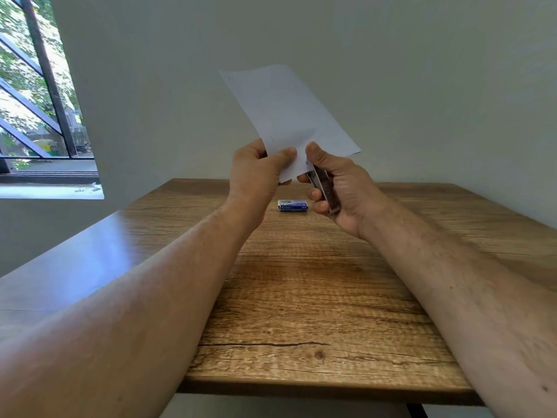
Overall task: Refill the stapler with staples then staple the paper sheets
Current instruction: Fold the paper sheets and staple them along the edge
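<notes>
Bare forearms (no sleeves), bare hands

Paper sheets (286, 116): plain white, unmarked. Stapler (325, 188): dark speckled body, silver metal edges. Staple box (293, 205), at 12 o'clock on the table: blue with white. Table (316, 297): brown woodgrain, dark knots and cracks. Wall (422, 70): pale grey-green.

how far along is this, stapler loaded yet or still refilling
Refilling looks finished: the staple box lies apart on the table. In hand: the left hand holds the paper sheets up while the right hand grips the stapler at their lower edge. Left: pressing the staple through; none is visible yet.
</notes>
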